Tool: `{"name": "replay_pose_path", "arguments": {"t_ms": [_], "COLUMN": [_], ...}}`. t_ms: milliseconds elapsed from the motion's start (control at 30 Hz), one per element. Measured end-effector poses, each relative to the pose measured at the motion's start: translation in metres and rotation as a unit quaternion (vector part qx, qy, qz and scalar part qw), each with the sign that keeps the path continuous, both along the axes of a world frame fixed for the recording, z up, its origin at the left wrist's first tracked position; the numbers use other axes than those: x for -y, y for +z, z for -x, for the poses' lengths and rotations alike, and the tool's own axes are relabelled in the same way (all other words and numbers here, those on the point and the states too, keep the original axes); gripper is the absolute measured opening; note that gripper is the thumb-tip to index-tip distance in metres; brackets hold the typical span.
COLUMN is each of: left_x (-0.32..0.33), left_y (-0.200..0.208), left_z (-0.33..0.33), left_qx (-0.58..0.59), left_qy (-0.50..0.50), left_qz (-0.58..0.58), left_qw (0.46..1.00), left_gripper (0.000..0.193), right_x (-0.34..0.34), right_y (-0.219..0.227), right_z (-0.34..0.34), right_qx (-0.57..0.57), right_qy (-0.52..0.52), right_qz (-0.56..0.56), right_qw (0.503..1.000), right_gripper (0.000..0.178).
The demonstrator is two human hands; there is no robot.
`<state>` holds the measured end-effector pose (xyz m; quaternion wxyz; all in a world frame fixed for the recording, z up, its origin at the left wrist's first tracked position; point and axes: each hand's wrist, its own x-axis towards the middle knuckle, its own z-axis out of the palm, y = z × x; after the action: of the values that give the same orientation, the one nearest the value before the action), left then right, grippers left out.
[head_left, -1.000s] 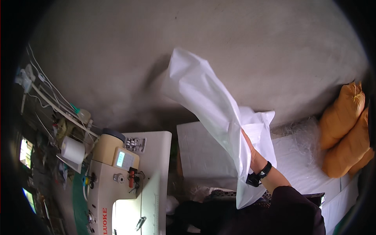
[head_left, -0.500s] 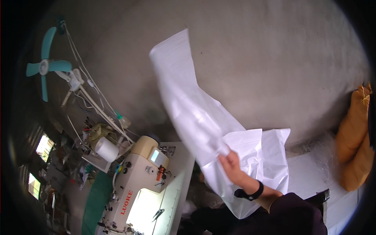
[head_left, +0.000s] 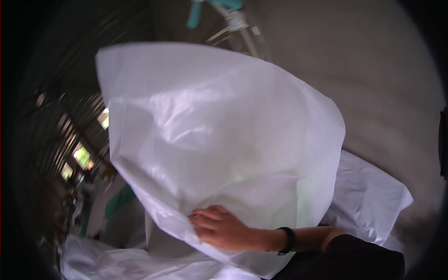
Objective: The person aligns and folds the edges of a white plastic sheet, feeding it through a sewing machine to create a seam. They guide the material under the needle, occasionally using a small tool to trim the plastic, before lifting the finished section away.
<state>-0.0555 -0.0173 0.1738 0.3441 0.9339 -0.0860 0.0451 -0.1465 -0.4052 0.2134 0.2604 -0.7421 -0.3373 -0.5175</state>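
My right hand [head_left: 224,231], with a dark band on its wrist, is closed on the lower left edge of a large white woven plastic sheet [head_left: 242,116]. The fingertips curl over that edge and out of sight. Raised and bulging, the sheet fills the middle of the view, and I cannot tell whether it is a single layer or a sack. More white plastic material [head_left: 140,266] lies in folds along the bottom left. My left hand does not show.
Another white sheet [head_left: 368,191] slopes down at the right, against the grey wall [head_left: 387,93]. A fan with teal blades [head_left: 193,15] is partly cut off at the top. Small bright windows [head_left: 83,155] and blurred clutter are at the left. The white sheet hides the sewing machine.
The white sheet has swung left and spread wide before me, with my right hand moving left and down. My view has turned, shifting the fan toward the top middle.
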Motion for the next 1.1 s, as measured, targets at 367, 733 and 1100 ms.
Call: {"name": "replay_pose_path", "arguments": {"t_ms": [367,733,1100], "left_x": [-0.159,0.118,0.126], "left_y": [0.022,-0.163,-0.121], "left_z": [0.144,-0.062,-0.13], "left_qx": [0.218,0.229,0.305], "left_qy": [0.277,0.058,0.106], "left_qz": [0.211,-0.165,-0.218], "left_qw": [0.912,0.958,0.921], "left_gripper": [0.046,0.044,0.051], "right_x": [-0.275,-0.035,-0.015], "right_y": [-0.021,-0.204,-0.195], "right_z": [-0.058,-0.09,-0.022], "right_qx": [-0.076,-0.309,-0.576], "right_qy": [0.237,-0.053,0.124], "right_qz": [0.088,0.332,-0.07], "right_qw": [0.964,0.89,0.805], "right_gripper": [0.038,0.061,0.038]}}
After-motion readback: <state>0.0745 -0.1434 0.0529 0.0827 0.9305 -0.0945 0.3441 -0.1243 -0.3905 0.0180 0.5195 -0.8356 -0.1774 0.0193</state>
